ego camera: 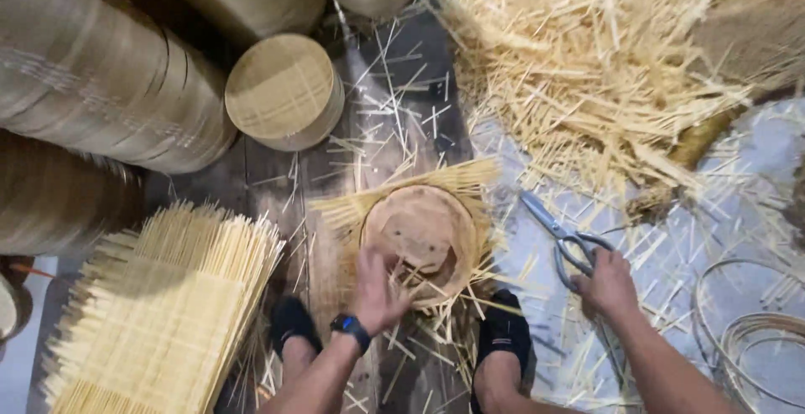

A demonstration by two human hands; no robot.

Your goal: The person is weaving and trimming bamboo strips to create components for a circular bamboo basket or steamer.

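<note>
A round wooden disc (417,231) lies on a woven mat of thin bamboo slats (402,192) on the floor between my feet. My left hand (376,290), with a dark watch on the wrist, presses on the near edge of the disc. My right hand (605,282) rests on the handles of metal shears (560,234), which lie on the floor with blades pointing away to the left. Whether the fingers are through the handles I cannot tell.
A stack of woven bamboo mats (159,313) lies at left. Round bamboo steamer rings (283,91) and tall stacks (92,70) stand at the back left. A heap of bamboo offcuts (604,62) fills the upper right. Coiled bamboo strips (755,330) lie at right.
</note>
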